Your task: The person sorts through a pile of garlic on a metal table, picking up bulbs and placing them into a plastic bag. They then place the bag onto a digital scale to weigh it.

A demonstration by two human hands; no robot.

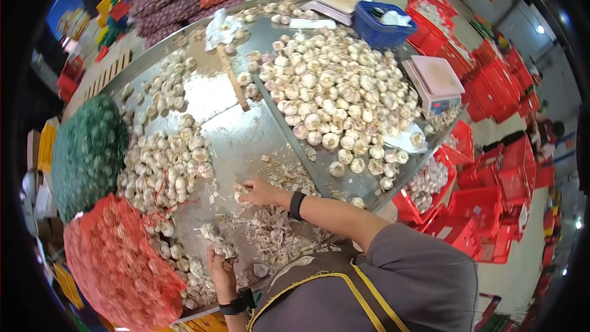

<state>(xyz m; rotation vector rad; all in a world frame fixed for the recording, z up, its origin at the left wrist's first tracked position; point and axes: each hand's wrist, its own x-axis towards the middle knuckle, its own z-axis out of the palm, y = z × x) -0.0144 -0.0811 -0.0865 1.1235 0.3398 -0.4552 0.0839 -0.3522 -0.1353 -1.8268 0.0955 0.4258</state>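
Observation:
My right hand (pixel 260 193), with a black band at its wrist, reaches over the metal table (pixel 236 132). Its fingers are closed round a pale garlic piece (pixel 240 192). Lower down, my left hand (pixel 222 270) has its fingers wrapped round a garlic bulb (pixel 224 249) with loose skin on it. Another bulb (pixel 209 231) lies just above that hand. Papery peelings (pixel 270 230) are scattered between and below the hands. Left of them is a pile of garlic bulbs (pixel 169 163); beyond a metal divider is a larger heap (pixel 338 86).
A red net sack (pixel 120 264) and a green net sack (pixel 90 154) stand at the left. On the table are a wooden stick (pixel 232 80), a blue basket (pixel 380 29) and two scales (pixel 434 80) (pixel 337 1). Red crates (pixel 473 209) stand at the right.

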